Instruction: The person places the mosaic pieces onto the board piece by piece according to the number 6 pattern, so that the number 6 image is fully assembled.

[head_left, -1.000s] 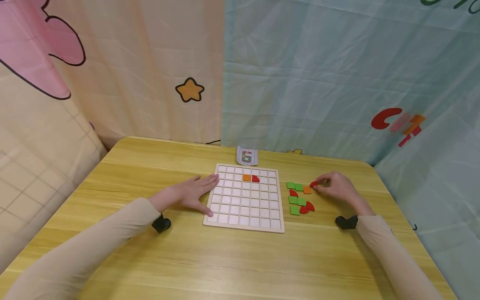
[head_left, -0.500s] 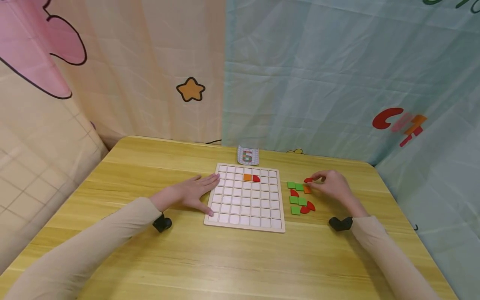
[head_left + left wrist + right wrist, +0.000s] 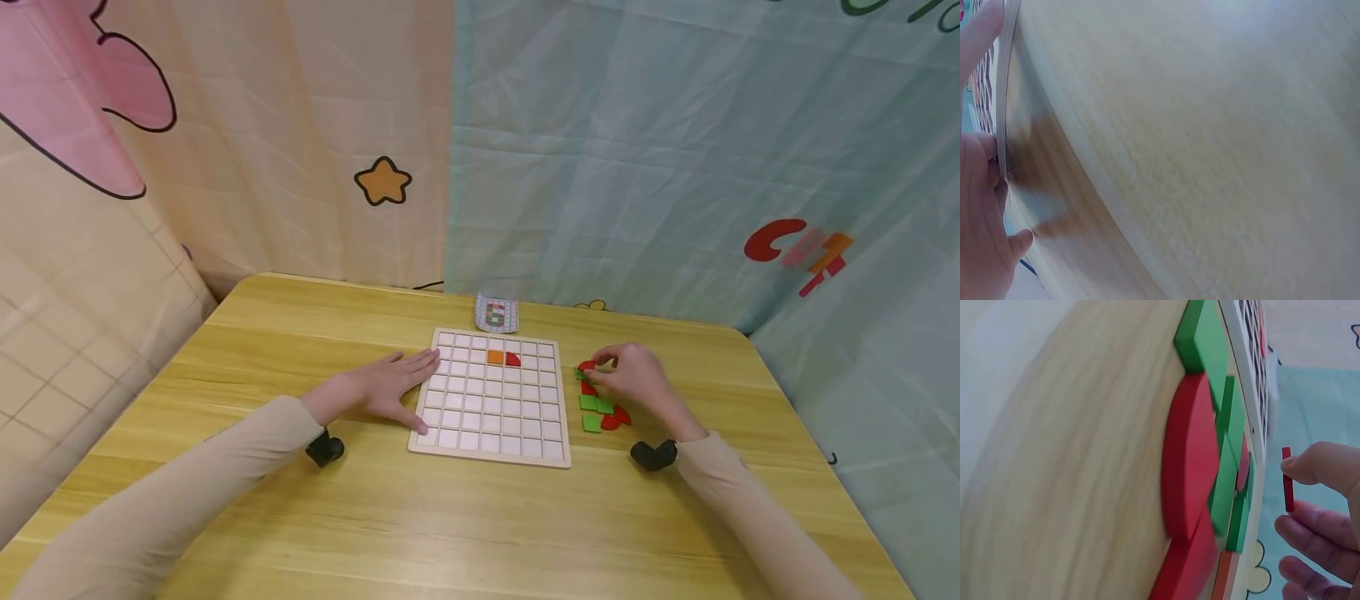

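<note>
A white grid board (image 3: 491, 398) lies on the wooden table (image 3: 450, 517). An orange square (image 3: 495, 357) and a red quarter-round piece (image 3: 512, 359) sit in its second row. My left hand (image 3: 390, 385) rests flat and open against the board's left edge (image 3: 1002, 125). My right hand (image 3: 633, 377) pinches a small red piece (image 3: 587, 365) (image 3: 1287, 479) between thumb and fingers, just above the loose pile of green and red pieces (image 3: 600, 408) (image 3: 1200, 462) right of the board.
A small pattern card (image 3: 496, 313) stands behind the board at the table's far edge. Printed cloth backdrops hang around the table on three sides. Black wrist cameras (image 3: 324, 448) (image 3: 651, 455) sit under each sleeve.
My right hand lifted the red piece off the table and moved left with it, over the pile toward the board. The left hand stayed put.
</note>
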`<move>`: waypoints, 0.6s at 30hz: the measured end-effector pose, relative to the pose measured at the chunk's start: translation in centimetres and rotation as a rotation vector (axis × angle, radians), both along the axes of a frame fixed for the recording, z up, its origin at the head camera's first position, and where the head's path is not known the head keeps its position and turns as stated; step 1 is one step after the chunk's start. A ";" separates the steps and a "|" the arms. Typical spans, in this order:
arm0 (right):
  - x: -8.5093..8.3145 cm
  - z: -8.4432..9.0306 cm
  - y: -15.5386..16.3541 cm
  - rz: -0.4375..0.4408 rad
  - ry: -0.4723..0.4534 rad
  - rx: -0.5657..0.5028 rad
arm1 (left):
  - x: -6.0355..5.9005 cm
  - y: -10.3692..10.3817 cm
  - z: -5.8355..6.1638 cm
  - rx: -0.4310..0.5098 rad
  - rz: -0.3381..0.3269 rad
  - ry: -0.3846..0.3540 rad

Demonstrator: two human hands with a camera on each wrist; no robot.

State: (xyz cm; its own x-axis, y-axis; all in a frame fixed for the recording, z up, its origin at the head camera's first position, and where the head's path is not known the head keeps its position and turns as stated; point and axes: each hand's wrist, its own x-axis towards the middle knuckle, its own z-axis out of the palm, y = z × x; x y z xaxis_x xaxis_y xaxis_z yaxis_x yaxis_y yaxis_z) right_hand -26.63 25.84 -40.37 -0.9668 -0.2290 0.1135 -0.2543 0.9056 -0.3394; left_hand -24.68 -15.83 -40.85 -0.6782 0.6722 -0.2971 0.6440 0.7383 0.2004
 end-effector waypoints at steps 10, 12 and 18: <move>-0.8 -0.5 -2.8 0.013 0.004 -0.049 | 0.1 0.0 0.2 -0.007 -0.002 -0.002; -1.0 -0.5 -3.2 0.027 0.010 -0.059 | 0.0 0.0 0.2 -0.004 -0.005 -0.001; -1.6 -0.4 -4.7 0.083 0.040 -0.052 | 0.0 0.0 0.2 -0.010 -0.002 0.002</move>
